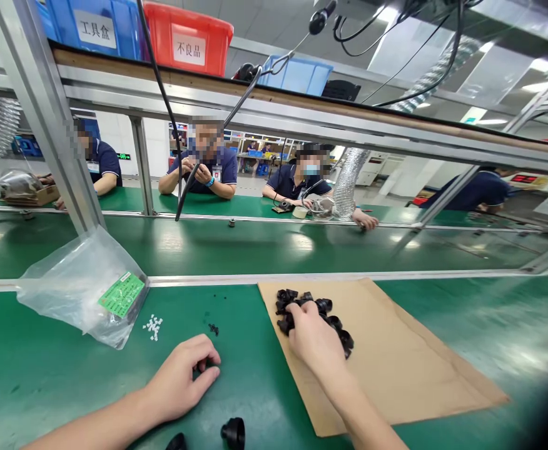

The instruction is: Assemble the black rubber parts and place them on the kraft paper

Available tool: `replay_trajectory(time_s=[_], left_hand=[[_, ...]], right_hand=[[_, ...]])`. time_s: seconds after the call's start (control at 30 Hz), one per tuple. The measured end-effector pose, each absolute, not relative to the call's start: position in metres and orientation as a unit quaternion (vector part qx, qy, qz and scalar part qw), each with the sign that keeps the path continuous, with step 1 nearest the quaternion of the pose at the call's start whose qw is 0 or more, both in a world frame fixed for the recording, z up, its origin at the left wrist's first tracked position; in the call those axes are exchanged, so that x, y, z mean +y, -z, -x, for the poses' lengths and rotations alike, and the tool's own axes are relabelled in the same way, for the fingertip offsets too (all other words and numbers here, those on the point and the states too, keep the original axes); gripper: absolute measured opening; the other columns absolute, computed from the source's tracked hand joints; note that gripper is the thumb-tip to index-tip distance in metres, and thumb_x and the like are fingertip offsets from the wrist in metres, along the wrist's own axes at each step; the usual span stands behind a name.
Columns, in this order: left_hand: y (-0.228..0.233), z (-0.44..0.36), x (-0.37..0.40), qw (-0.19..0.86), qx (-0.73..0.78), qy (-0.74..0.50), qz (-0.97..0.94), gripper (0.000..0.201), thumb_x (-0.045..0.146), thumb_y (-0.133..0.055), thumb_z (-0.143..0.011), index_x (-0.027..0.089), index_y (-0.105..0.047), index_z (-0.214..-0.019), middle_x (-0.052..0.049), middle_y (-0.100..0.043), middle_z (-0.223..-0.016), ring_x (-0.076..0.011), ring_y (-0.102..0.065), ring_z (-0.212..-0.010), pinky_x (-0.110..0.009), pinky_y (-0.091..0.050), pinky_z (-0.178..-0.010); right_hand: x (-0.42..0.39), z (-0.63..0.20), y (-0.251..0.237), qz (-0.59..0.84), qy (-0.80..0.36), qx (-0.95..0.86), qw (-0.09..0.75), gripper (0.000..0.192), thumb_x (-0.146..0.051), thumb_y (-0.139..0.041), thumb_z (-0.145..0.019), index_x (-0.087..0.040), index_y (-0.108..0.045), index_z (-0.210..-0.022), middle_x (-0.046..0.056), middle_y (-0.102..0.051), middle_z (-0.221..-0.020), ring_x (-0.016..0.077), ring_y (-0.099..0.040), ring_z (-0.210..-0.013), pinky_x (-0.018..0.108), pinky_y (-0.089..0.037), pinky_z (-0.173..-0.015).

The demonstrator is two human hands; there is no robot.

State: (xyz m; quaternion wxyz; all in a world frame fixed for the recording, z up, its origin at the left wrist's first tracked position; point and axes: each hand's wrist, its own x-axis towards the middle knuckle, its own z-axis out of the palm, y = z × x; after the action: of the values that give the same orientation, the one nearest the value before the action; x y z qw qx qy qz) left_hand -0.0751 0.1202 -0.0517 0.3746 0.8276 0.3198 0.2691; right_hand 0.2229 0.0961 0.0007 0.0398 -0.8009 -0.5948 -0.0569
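My right hand (318, 340) reaches into a pile of black plastic cup-shaped parts (334, 322) on a sheet of brown cardboard (410, 356). Its thumb and fingers close around one of the parts at the pile's left side; the fingertips are partly hidden. My left hand (182, 378) rests on the green table with fingers loosely curled and the thumb apart, nothing visible between them. Below it, at the bottom edge, lie a black cup-shaped part (233, 432) and another, cut off by the frame (177, 442). Small black pieces (214, 329) lie just beyond the left hand.
Small white pieces (153, 326) lie beside a clear plastic bag (77, 281) with a green label. A metal frame with a shelf (274, 106) crosses overhead, carrying a red bin (187, 37) and blue bins. Co-workers sit across the green bench; a black cable (161, 94) hangs down.
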Motion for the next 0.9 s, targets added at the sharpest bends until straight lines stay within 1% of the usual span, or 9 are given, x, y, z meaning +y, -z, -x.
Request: replay_trajectory(time_s=[0.07,0.17,0.27,0.4,0.5,0.57,0.63,0.77,0.9], left_hand=[[0.052,0.075,0.120,0.372,0.320,-0.270,-0.829,0.009,0.015,-0.060,-0.090,0.021,-0.066,-0.087,-0.004,-0.066,-0.089,-0.0180,-0.061,-0.078,-0.028,-0.046,-0.069],[0.054,0.074,0.120,0.363,0.321,-0.272,-0.831,0.011,0.014,-0.060,-0.089,0.021,-0.067,-0.085,-0.004,-0.065,-0.087,-0.0181,-0.061,-0.077,-0.027,-0.046,-0.069],[0.054,0.072,0.121,0.349,0.327,-0.274,-0.835,0.012,0.012,-0.060,-0.088,0.021,-0.067,-0.085,-0.003,-0.065,-0.085,-0.0180,-0.060,-0.077,-0.027,-0.046,-0.068],[0.040,0.077,0.131,0.316,0.341,-0.236,-0.853,0.015,0.011,-0.058,-0.089,0.021,-0.068,-0.086,-0.002,-0.066,-0.083,-0.0180,-0.062,-0.074,-0.026,-0.046,-0.066],[0.020,0.097,0.153,0.226,0.392,-0.179,-0.874,0.019,0.010,-0.055,-0.091,0.022,-0.069,-0.088,-0.004,-0.070,-0.091,-0.0203,-0.067,-0.084,-0.028,-0.047,-0.075],[0.009,0.117,0.173,0.157,0.439,-0.145,-0.873,0.022,0.008,-0.053,-0.092,0.021,-0.069,-0.086,-0.006,-0.070,-0.094,-0.0234,-0.068,-0.087,-0.030,-0.047,-0.077],[0.003,0.138,0.194,0.123,0.471,-0.126,-0.864,0.026,0.004,-0.049,-0.090,0.019,-0.069,-0.084,-0.010,-0.069,-0.091,-0.0259,-0.068,-0.083,-0.032,-0.045,-0.074],[0.004,0.169,0.222,0.110,0.469,-0.089,-0.872,0.029,0.001,-0.051,-0.083,0.020,-0.073,-0.082,-0.009,-0.069,-0.091,-0.0247,-0.068,-0.079,-0.031,-0.044,-0.070],[0.009,0.177,0.232,0.116,0.451,-0.065,-0.882,0.024,0.004,-0.058,-0.078,0.021,-0.074,-0.073,-0.006,-0.069,-0.088,-0.0235,-0.067,-0.078,-0.029,-0.044,-0.069]], right_hand=[[0.094,-0.203,0.006,0.745,0.068,-0.657,0.096,0.042,-0.002,-0.053,-0.088,-0.018,-0.069,-0.123,0.013,-0.058,-0.113,0.0237,-0.067,-0.080,0.030,-0.044,-0.061],[0.092,-0.171,0.022,0.615,0.024,-0.768,0.174,0.035,-0.011,-0.049,-0.098,-0.023,-0.065,-0.127,0.008,-0.058,-0.112,0.0213,-0.066,-0.086,0.030,-0.051,-0.072],[0.093,-0.150,0.038,0.542,-0.013,-0.820,0.181,0.039,-0.012,-0.048,-0.100,-0.026,-0.060,-0.134,0.006,-0.058,-0.110,0.0201,-0.065,-0.085,0.029,-0.051,-0.072],[0.100,-0.145,0.048,0.525,-0.017,-0.833,0.174,0.040,-0.014,-0.049,-0.101,-0.026,-0.058,-0.139,0.006,-0.058,-0.109,0.0203,-0.064,-0.086,0.029,-0.052,-0.075],[0.103,-0.147,0.048,0.527,-0.010,-0.834,0.164,0.038,-0.016,-0.047,-0.103,-0.026,-0.059,-0.137,0.006,-0.057,-0.109,0.0209,-0.065,-0.087,0.029,-0.051,-0.073],[0.104,-0.148,0.047,0.531,-0.001,-0.833,0.156,0.035,-0.017,-0.046,-0.104,-0.026,-0.061,-0.134,0.007,-0.057,-0.109,0.0207,-0.065,-0.083,0.029,-0.050,-0.069],[0.105,-0.148,0.047,0.537,0.002,-0.828,0.158,0.031,-0.019,-0.046,-0.103,-0.025,-0.065,-0.128,0.006,-0.058,-0.107,0.0197,-0.064,-0.078,0.029,-0.048,-0.066],[0.107,-0.149,0.046,0.550,-0.021,-0.813,0.191,0.025,-0.021,-0.047,-0.102,-0.024,-0.072,-0.107,0.004,-0.061,-0.099,0.0185,-0.064,-0.071,0.030,-0.046,-0.064],[0.108,-0.151,0.040,0.570,-0.083,-0.788,0.217,0.020,-0.021,-0.051,-0.099,-0.024,-0.068,-0.091,0.002,-0.065,-0.093,0.0185,-0.064,-0.073,0.030,-0.044,-0.064]])
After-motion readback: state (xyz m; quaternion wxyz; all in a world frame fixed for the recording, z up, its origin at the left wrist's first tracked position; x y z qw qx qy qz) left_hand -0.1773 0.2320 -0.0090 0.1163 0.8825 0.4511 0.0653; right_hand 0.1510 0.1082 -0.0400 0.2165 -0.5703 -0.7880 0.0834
